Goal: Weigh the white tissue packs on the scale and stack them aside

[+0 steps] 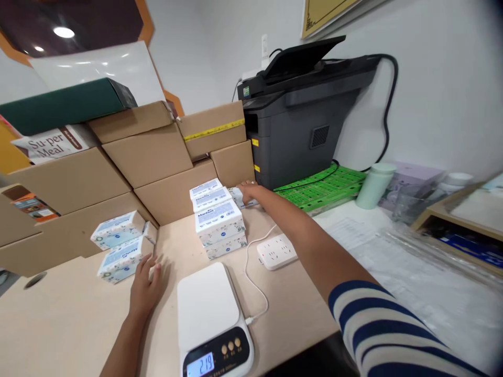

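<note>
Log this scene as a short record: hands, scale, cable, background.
left hand: fingers spread beside the nearest left-hand Manhua pack; contact unclear
right hand: over a farther pack, behind the central stack; grip unclear
scale: on the table, display lit
white cable: plugged into the scale's right side
background: cardboard boxes, dark printer

There are two hands (144,293), at least seven Manhua packs (219,215), one scale (208,303) with three round buttons (231,346), one power strip (277,252) and one printer (293,139).

Blue-printed white packs (220,215) lie in two groups.
</note>
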Demonstrator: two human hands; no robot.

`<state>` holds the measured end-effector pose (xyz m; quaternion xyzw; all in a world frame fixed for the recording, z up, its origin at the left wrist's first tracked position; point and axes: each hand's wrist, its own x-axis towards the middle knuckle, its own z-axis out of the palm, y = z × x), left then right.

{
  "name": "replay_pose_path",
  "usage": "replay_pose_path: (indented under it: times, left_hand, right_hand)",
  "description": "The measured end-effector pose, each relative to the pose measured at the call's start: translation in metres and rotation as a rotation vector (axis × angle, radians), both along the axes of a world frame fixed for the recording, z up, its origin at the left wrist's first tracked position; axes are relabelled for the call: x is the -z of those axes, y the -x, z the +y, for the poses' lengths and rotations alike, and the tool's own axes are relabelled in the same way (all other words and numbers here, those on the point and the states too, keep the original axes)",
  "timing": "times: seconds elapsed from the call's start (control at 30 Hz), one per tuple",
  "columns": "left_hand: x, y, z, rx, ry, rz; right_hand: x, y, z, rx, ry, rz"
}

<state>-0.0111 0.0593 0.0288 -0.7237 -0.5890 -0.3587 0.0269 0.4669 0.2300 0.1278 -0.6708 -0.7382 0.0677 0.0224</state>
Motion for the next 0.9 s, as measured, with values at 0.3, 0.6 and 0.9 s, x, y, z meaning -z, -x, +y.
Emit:
replay_pose_path:
  times: [0.3,0.6,0.9]
  left_hand:
    - [-0.010,-0.013,-0.006,-0.054,0.007,-0.111]
    - [-0.007,-0.013,-0.003,-0.023,-0.025,-0.130]
    - [-0.017,-0.020,-0.005,-0.090,0.077,-0.186]
  right_hand:
    - [-0.002,-0.011,-0.021,-0.059,0.067,-0.057]
    - [0.007,0.001,-0.055,-0.029,-0.155,-0.199]
    - [-0.004,-0.003,-0.038,-0.109,-0.023,-0.301]
